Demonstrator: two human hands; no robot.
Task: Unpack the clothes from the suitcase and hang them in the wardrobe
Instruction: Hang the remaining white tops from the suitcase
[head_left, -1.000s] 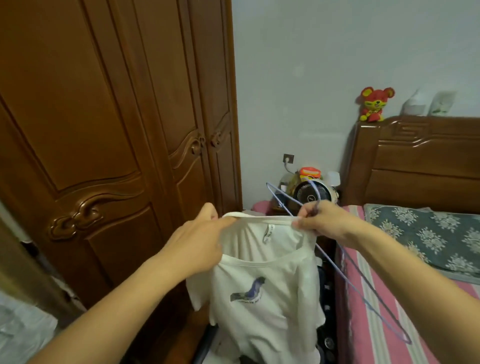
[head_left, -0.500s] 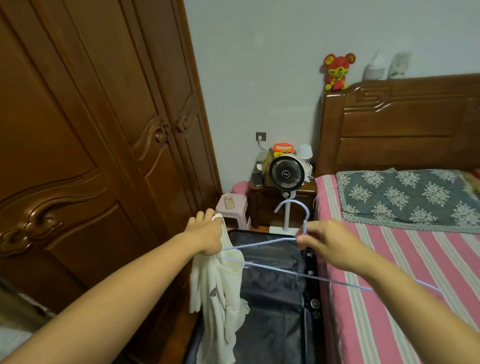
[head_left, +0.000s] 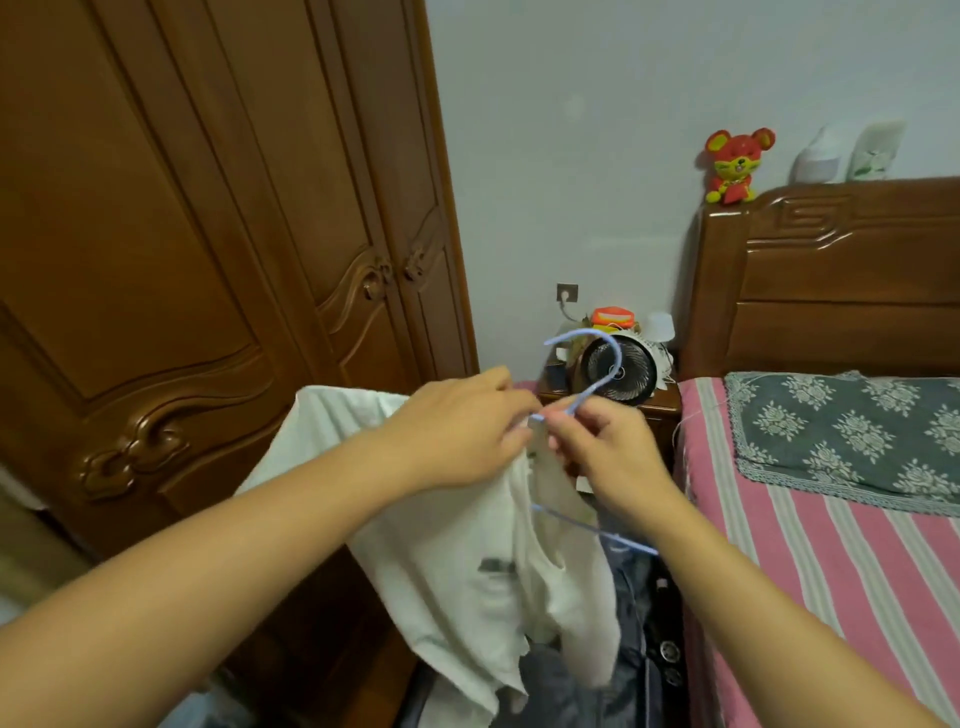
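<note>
A white T-shirt (head_left: 467, 571) hangs in front of me, draped over a thin light-blue hanger (head_left: 597, 374) whose hook sticks up above my hands. My left hand (head_left: 457, 431) grips the shirt's neckline at the hanger's neck. My right hand (head_left: 608, 447) pinches the hanger just below the hook. The hanger's right arm (head_left: 597, 530) shows bare below my right wrist. The dark suitcase (head_left: 639, 649) lies open on the floor beneath the shirt. The brown wooden wardrobe (head_left: 208, 260) stands at the left with its doors closed.
A bed with a pink striped sheet (head_left: 831, 571) and a grey patterned pillow (head_left: 852, 431) fills the right side. A nightstand with a small fan (head_left: 618, 369) stands against the wall. A red plush toy (head_left: 735, 163) sits on the headboard.
My hands came together at the hanger's neck. The shirt, bunched in my left hand before, is now spread over the hanger's left side. The hanger turned more upright.
</note>
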